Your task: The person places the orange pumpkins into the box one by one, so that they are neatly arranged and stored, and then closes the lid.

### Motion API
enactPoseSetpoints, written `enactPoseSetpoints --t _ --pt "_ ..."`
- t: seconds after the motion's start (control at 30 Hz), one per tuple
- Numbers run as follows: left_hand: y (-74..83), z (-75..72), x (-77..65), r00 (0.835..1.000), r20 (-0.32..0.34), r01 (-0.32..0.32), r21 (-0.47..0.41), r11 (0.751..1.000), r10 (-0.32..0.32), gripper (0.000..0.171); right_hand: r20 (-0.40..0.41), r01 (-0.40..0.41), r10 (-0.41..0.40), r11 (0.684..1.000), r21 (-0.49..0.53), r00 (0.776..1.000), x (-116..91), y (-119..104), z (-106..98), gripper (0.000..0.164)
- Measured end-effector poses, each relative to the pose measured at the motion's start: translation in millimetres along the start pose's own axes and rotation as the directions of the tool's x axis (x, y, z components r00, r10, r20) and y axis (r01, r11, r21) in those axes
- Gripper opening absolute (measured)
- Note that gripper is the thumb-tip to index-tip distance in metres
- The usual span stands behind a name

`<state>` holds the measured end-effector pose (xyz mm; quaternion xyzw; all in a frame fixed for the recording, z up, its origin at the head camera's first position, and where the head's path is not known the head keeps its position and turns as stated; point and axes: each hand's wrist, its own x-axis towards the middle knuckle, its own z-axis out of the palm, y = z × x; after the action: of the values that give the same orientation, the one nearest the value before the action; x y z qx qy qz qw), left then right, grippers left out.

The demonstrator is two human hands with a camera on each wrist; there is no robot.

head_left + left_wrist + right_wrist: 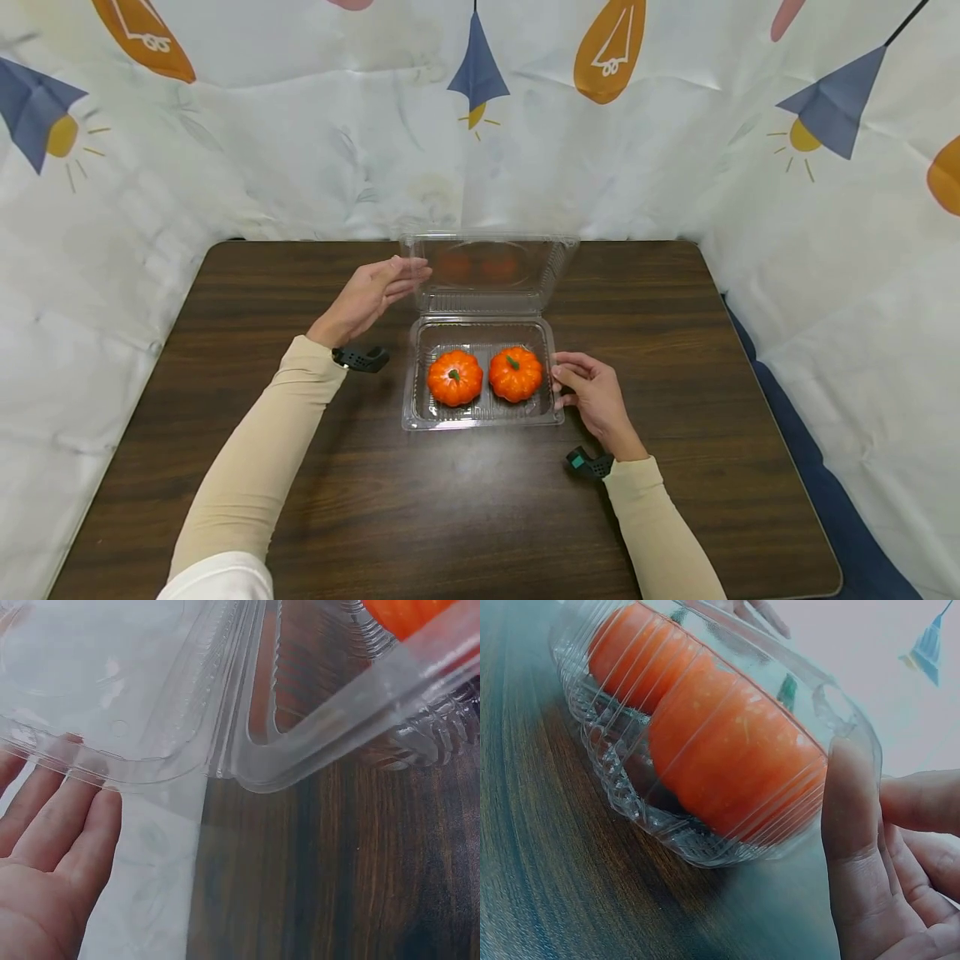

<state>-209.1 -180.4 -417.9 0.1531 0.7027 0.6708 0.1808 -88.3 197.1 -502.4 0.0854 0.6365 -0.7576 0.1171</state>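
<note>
A clear plastic clamshell container (483,422) lies on the table with its lid (487,302) raised at the back. Inside its base sit two small orange pumpkins, a left one (454,378) and a right one (515,374), both with green stems. My left hand (372,296) is at the lid's left edge, fingers extended, their tips behind the clear plastic in the left wrist view. With thumb and forefinger, my right hand (594,395) pinches the rim on the right side of the base. The right wrist view shows this pinch close beside the nearer pumpkin (735,750).
Underneath is a dark wood-grain table (450,517). A white curtain (300,167) printed with lamps hangs along its back and sides. Dark blue fabric (810,467) shows past the right edge. Each wrist wears a black band, one on the left (362,359).
</note>
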Motion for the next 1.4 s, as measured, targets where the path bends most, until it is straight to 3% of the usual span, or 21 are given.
enactPoseSetpoints --t 0.27,0.43,0.57,0.67,0.8,0.93,1.13,1.4 --pt "11.8 2.4 -4.9 1.0 -0.013 -0.025 0.12 0.992 0.027 0.073 -0.003 -0.005 0.005 1.0 -0.009 1.0 -1.3 -1.9 1.2 0.036" --pt "23.6 4.0 -9.6 0.999 -0.032 0.007 0.313 0.95 0.003 0.072 -0.005 0.0 0.0 1.0 -0.014 1.0 -1.4 -1.5 1.3 0.034" --pt "37.0 6.2 -15.6 0.997 -0.039 0.07 0.382 0.921 -0.059 0.083 -0.005 0.007 -0.008 1.0 -0.019 1.0 -1.1 -0.5 0.7 0.034" --pt "47.0 9.3 -19.3 0.994 -0.044 0.113 0.448 0.887 -0.104 0.086 -0.009 0.011 -0.011 1.0 -0.024 1.0 -0.8 0.1 0.5 0.034" --pt "57.2 13.9 -25.3 0.985 -0.06 0.167 0.566 0.808 -0.161 0.084 -0.011 0.01 -0.01 1.0 -0.029 1.0 -0.8 0.2 0.9 0.035" --pt "63.4 16.7 -33.4 0.978 -0.047 0.188 0.63 0.753 -0.205 0.081 -0.007 0.01 -0.01 1.0 -0.029 1.0 -1.1 0.0 1.6 0.035" --pt "68.9 22.0 -45.2 0.975 0.018 0.144 0.71 0.689 -0.221 0.074 -0.007 0.01 -0.01 1.0 -0.023 1.0 -0.8 -0.5 1.7 0.034" --pt "70.1 31.7 -58.5 0.947 0.043 0.178 0.754 0.633 -0.317 0.086 0.01 0.011 -0.011 1.0 -0.021 1.0 -3.5 -1.5 1.8 0.037"
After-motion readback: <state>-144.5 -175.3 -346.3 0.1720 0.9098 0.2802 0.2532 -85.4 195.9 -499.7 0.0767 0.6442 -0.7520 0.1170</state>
